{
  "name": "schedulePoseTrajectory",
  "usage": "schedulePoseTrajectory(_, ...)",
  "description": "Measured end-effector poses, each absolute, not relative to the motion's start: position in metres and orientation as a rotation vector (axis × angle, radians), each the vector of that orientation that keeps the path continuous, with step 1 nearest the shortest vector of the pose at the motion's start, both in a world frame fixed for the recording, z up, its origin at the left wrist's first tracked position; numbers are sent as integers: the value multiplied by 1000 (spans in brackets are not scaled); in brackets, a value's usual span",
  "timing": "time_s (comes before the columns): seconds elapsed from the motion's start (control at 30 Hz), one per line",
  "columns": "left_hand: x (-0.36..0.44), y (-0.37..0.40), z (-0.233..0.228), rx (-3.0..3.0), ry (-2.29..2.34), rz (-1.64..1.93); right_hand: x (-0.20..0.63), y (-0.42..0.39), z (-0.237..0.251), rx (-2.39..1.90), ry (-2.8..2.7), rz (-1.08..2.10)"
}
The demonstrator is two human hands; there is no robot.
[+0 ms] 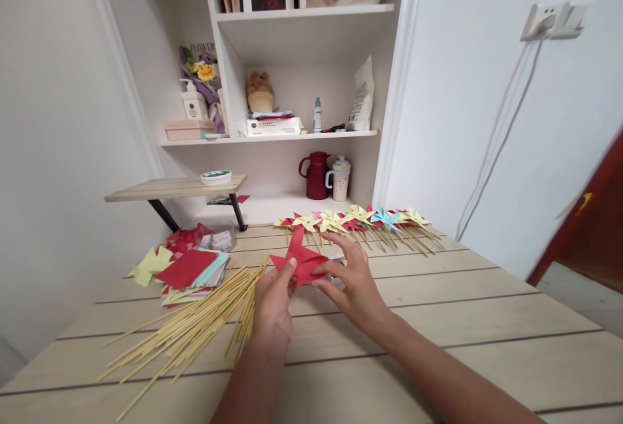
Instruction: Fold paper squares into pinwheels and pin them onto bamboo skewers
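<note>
Two bare forearms [438, 369] stretch over the wooden table [496, 310] toward a red paper pinwheel [302, 267], held up above it in the left hand [275, 302], which pinches it with the thumb pressed on its face, while the right hand [354, 281] curls at the pinwheel's right-hand blade, though whether it grips or merely touches I can't tell. To the pinwheel's left lie a loose spread of thin sticks [195, 330] and a stack of colored paper [187, 269]; beyond the pinwheel, mostly to its right, rests a row of pinwheels on sticks [359, 215].
</note>
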State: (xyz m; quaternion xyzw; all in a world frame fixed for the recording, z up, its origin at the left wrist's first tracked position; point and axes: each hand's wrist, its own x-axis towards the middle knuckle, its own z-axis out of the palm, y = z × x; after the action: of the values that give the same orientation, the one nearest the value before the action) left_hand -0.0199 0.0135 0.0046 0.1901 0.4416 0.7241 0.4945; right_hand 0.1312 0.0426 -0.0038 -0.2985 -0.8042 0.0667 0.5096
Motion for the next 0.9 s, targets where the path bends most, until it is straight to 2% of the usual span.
schedulePoseTrajectory(0.23,-20,11,10,522,1099,1653,151,55,10,-757,-1572,1019)
schedulePoseTrajectory(0.33,-20,11,9,563,1138,1593,157,55,15,-831,-1534,1236)
schedulePoseTrajectory(0.67,-28,16,6,549,1129,1592,170,57,19,-910,-1627,1397)
schedulePoseTrajectory(0.8,-28,17,6,454,1154,1655,167,60,13,-914,-1645,1375)
schedulePoseTrajectory(0.9,-28,18,6,428,1152,1642,161,58,12,-911,-1686,1189)
